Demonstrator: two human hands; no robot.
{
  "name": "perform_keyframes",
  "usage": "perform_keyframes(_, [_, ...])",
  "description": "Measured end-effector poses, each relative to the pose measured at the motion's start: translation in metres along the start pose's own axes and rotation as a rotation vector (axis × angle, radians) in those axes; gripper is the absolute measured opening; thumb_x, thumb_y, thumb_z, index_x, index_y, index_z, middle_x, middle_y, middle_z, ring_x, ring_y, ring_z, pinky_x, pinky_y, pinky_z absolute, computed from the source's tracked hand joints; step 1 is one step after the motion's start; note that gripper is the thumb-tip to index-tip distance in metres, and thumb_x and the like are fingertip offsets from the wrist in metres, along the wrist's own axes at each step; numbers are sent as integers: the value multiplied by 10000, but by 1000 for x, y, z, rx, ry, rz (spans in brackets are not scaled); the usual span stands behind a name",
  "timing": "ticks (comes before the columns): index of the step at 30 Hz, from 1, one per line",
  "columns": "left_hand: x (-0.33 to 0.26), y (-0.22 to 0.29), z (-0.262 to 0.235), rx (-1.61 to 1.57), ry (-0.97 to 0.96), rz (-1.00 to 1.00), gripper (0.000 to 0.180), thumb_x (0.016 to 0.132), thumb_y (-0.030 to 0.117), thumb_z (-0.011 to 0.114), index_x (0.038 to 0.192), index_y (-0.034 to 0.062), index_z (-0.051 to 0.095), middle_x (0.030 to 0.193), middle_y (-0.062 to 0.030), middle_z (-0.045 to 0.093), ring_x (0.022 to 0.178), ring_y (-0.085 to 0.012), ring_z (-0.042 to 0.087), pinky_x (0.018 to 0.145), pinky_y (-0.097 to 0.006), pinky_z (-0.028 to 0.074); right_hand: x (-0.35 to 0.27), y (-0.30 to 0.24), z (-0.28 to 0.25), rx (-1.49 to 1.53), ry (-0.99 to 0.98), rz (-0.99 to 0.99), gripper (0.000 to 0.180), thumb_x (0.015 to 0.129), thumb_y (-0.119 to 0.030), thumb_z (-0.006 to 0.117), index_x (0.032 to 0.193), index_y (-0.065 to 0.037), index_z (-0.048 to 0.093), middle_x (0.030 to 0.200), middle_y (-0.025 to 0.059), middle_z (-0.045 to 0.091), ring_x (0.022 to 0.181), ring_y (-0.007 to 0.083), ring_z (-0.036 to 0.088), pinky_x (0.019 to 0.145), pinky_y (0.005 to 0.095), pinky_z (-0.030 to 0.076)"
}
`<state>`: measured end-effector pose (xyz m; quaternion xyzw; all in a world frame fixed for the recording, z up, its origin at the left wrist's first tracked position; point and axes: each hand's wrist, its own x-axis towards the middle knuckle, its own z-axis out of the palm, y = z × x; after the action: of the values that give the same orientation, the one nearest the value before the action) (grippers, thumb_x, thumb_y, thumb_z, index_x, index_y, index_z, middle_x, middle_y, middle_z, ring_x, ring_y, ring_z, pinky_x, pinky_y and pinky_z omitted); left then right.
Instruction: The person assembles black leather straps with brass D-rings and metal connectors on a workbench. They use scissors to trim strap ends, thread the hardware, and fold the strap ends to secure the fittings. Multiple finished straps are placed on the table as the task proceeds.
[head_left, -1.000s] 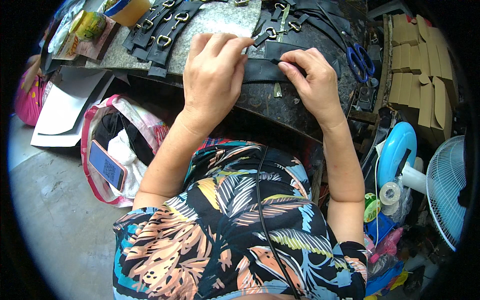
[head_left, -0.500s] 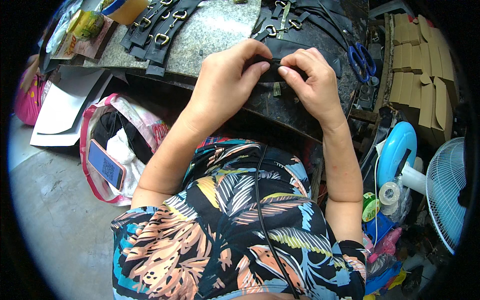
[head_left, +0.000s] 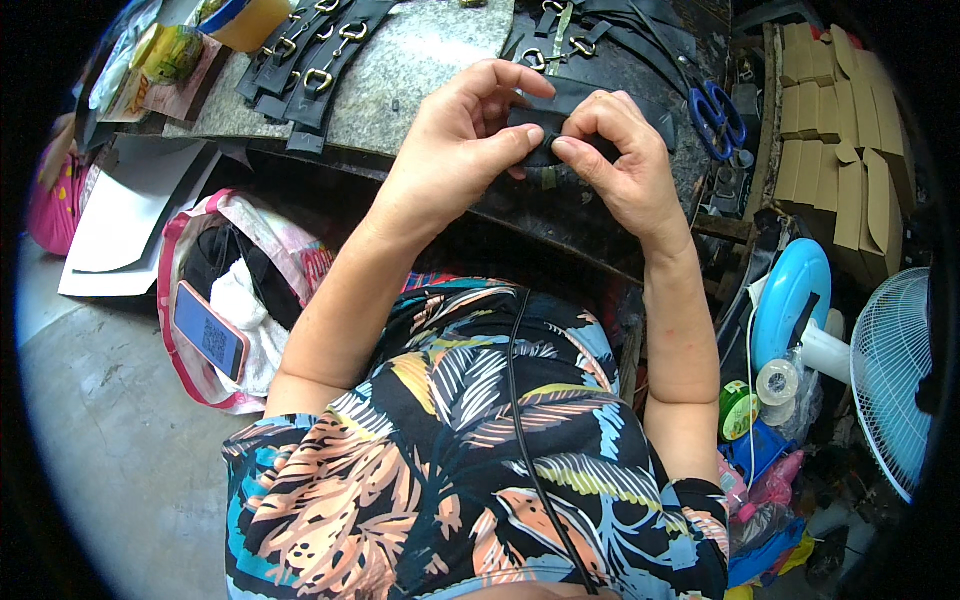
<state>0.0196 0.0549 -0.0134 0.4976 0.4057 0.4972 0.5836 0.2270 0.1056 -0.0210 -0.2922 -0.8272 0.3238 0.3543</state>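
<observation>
Over the near edge of the dark worktable, a small black strap-like piece (head_left: 547, 118) is pinched between my hands. My left hand (head_left: 468, 135) grips its left part with the thumb, the other fingers curled loosely behind. My right hand (head_left: 622, 160) has thumb and forefinger pressed together on its right side. Part of the piece is hidden by my fingers. Just beyond lie black straps with brass-coloured metal fittings (head_left: 583, 46). More such black straps (head_left: 312, 100) lie in a row to the left on a grey speckled slab (head_left: 400, 75).
Blue-handled scissors (head_left: 712, 120) lie right of my hands. Tan cardboard boxes (head_left: 815, 120) and a blue-and-white fan (head_left: 895, 375) stand at the right. At the left, a phone (head_left: 212, 330) rests on an open bag (head_left: 170, 290), near white sheets (head_left: 130, 220). A tub (head_left: 250, 25) sits at the far left.
My left fingers have loosened and spread a little, showing more of the black piece. My right hand keeps its pinch, and the whole view has shifted slightly.
</observation>
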Motion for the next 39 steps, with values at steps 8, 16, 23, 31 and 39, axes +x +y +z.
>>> perform_keyframes(8, [-2,-6,1,-7,-24,100,379,916,22,679,1278,29,570,1221,-47,624,1055,-82,604,812,-214,520,-1,4,5,53,63,72,242,887,-243,759,988,-39,675,964,69,631,966,212,568,959,355,419])
perform_keyframes(16, [-7,0,8,387,104,143,355,898,-50,680,1233,36,600,1061,-14,634,948,-58,604,795,-202,503,-2,6,-4,-175,-22,27,218,876,-256,764,900,-49,701,838,44,627,859,211,588,913,358,396])
perform_keyframes(23, [-10,-1,23,449,216,219,322,861,-82,698,1154,35,631,938,9,623,857,-52,603,788,-201,505,-3,3,8,-383,113,54,226,838,-308,753,821,-102,663,727,28,616,758,245,600,873,409,378])
perform_keyframes(31, [-9,-10,36,468,294,367,284,865,-69,706,1121,43,659,862,5,628,788,-60,630,733,-213,529,-4,10,9,-372,180,69,230,860,-321,743,857,-106,662,752,37,631,766,254,611,851,409,377])
perform_keyframes(39, [-7,-9,35,385,323,303,278,846,-57,688,1107,34,662,866,-101,684,772,-159,688,721,-283,553,-2,10,7,-339,170,70,217,847,-303,755,846,-104,671,746,40,631,758,250,613,850,406,386])
